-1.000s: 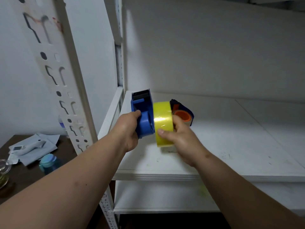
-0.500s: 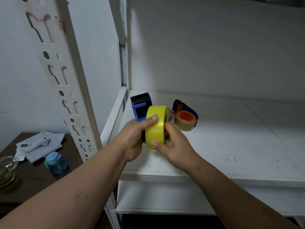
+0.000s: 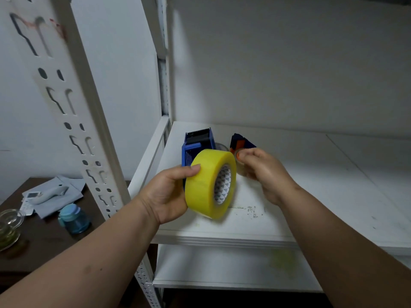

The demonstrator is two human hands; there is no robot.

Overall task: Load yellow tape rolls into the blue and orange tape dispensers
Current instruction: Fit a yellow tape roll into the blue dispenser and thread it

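Observation:
A yellow tape roll with a white patterned core sits against the side of the blue tape dispenser, whose black toothed blade points up. My left hand grips the dispenser from the left, thumb laid over the roll's rim. My right hand hovers just right of the roll, apart from it, fingers loosely curled with nothing visible in them. Behind it on the shelf lies the orange and blue dispenser, mostly hidden, with a pale roll on it.
The white shelf board stretches right, and a lower shelf lies beneath. A perforated upright post stands at left. Beyond it a brown table carries a blue jar, a glass bowl, papers and a white handheld device.
My right hand has let go of the yellow roll and drawn off to the right. The roll now faces me with its core showing, held by my left hand alone.

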